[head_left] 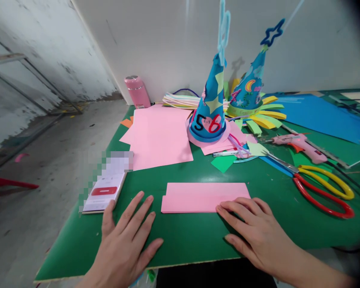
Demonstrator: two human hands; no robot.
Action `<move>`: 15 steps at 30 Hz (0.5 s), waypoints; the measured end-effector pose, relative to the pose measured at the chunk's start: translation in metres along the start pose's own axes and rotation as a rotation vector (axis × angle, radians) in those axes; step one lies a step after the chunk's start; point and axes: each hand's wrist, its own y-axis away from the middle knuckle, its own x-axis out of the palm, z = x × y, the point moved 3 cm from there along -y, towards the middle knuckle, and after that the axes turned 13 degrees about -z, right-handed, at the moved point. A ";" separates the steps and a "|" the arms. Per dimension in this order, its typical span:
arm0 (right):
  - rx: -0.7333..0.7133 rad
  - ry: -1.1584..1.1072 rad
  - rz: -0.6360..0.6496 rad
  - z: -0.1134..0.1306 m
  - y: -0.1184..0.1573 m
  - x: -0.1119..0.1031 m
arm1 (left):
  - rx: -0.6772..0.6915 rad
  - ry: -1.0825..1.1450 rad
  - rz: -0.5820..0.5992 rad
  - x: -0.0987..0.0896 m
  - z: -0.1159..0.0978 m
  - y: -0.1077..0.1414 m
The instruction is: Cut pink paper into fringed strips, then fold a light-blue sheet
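Observation:
A folded strip of pink paper (195, 198) lies flat before me, its upper layer slightly offset from the one beneath. On its right end rest the fingertips of my right hand (255, 228), fingers stretched out and thumb apart on the green table. Left of the strip, my left hand (127, 236) is spread on the tabletop, holding nothing. Its little finger reaches the lower corner of a phone (103, 192) with a lit screen. Behind the strip are larger pink sheets (160, 136).
Two blue cone hats (208, 104) stand at the back, near a pink bottle (137, 92). On the right are red-and-yellow scissors (297, 172), a pink glue gun (300, 146) and a blue sheet (324, 114). The green table (192, 240) ends close to me.

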 end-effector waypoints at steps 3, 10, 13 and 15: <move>0.005 -0.006 -0.012 0.000 0.000 0.000 | 0.043 0.027 -0.107 -0.003 -0.011 -0.013; 0.075 -0.037 -0.012 0.002 -0.002 -0.004 | 0.282 0.243 0.290 0.031 -0.060 -0.046; 0.081 -0.051 -0.012 0.001 -0.003 -0.005 | 0.254 0.313 0.441 0.038 -0.066 -0.048; 0.069 -0.050 -0.007 0.001 -0.003 -0.006 | 0.242 0.326 0.486 0.039 -0.066 -0.046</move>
